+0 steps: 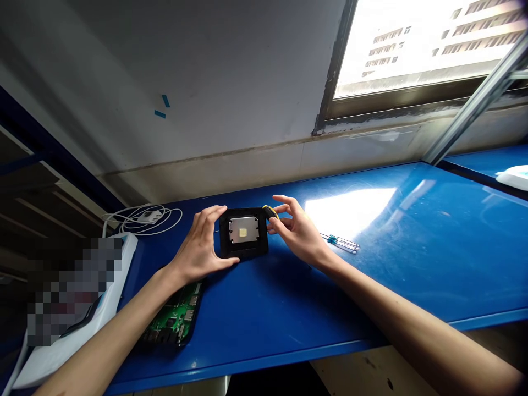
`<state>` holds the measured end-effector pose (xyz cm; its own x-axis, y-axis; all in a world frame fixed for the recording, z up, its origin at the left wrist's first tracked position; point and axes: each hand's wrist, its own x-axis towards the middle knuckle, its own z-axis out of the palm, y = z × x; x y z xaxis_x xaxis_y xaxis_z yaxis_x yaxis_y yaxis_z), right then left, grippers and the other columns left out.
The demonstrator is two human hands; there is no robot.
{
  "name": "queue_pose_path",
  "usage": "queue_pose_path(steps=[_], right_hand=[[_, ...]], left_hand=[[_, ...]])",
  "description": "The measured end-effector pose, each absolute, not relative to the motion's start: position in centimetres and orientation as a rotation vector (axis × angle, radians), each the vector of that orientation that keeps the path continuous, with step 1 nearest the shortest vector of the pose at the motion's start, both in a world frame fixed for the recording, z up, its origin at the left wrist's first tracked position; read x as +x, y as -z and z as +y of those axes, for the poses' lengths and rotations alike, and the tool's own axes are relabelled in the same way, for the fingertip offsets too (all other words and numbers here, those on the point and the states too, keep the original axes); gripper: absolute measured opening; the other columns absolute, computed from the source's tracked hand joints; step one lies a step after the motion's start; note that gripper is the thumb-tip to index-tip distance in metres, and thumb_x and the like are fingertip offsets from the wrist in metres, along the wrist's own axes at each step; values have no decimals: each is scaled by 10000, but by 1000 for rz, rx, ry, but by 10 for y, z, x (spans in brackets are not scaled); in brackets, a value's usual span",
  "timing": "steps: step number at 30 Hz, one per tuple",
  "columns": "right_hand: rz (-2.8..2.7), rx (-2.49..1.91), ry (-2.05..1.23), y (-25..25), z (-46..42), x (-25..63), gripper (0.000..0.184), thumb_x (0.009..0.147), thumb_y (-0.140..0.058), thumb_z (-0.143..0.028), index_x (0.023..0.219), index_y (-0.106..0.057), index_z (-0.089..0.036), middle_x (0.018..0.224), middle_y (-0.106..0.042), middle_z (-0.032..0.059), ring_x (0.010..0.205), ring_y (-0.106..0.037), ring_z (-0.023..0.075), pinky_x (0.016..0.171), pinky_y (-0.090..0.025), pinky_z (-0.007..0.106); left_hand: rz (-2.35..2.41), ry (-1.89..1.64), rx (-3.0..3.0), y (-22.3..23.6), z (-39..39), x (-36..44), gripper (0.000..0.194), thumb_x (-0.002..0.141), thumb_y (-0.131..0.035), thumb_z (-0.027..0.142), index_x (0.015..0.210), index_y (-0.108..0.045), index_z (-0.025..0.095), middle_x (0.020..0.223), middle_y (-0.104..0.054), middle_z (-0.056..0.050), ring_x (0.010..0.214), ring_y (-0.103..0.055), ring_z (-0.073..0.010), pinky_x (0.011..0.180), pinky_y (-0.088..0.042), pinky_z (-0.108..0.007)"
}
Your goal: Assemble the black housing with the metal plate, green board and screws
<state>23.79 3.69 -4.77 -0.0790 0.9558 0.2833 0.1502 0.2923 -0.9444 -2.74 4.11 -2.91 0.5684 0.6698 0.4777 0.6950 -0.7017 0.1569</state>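
The black panel (244, 248), with its metal plate (250, 223) and pale square pad (243, 232), sits between the 2 hands above the blue table (256, 313). The left hand (198, 245) grips its left side, fingers at the upper corner, thumb along the lower edge. The right hand (297, 234) pinches a yellow-and-black object (270, 213) at the panel's upper right corner. The green circuit board (177, 314) lies below the left wrist; blue-handled screwdrivers (338, 241) lie right of the right hand.
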Motion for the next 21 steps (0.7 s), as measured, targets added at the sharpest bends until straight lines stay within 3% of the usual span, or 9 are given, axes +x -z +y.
queue_pose_path(steps=[14,21], right_hand=[[-1464,-994,-908,43,32,236,509,930,-620,-423,1372,-439,-246,1088,-593,35,794,-758,186,799,-658,423],[-1359,-837,-1044,36,29,235,561,893,-698,-498,1343,-446,-278,1098,-556,15,835,-764,180,878,-653,432]], left_hand=[[-1275,766,-2706,26,37,-26,1188,665,-937,375,1582,-183,346,1484,-408,-132,1350,-471,-427,1132,-442,-625],[-1329,702,-2686,22,40,-28,1176,646,-911,486,1579,-233,260,1417,-409,-156,1271,-491,-418,1078,-499,-616]])
